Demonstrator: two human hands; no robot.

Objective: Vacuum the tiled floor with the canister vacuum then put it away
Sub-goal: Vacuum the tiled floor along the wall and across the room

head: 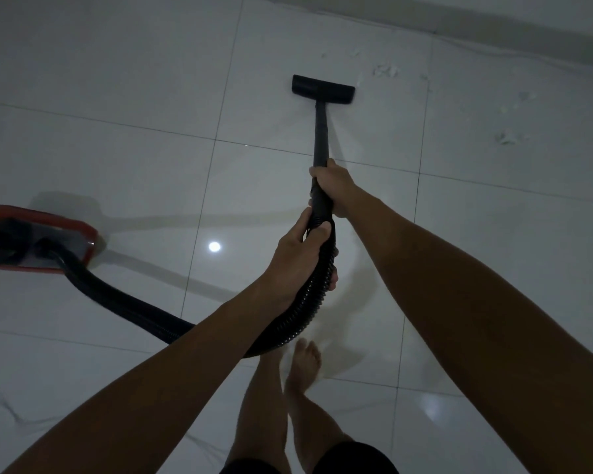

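Note:
A black vacuum wand (pixel 321 135) runs away from me to a flat black floor head (pixel 323 85) resting on the white tiled floor (pixel 134 138). My right hand (pixel 332 188) grips the wand's lower end. Just below it, my left hand (pixel 302 254) grips the ribbed black hose (pixel 124 299) where it meets the wand. The hose curves under my left arm and runs left to the red and black canister (pixel 31 239) at the left edge, partly cut off by the frame.
Small white scraps of debris (pixel 386 70) lie scattered on the tiles right of the floor head, with more (pixel 507 137) further right. A wall base (pixel 493 32) runs across the top right. My bare feet (pixel 303 366) stand below the hose.

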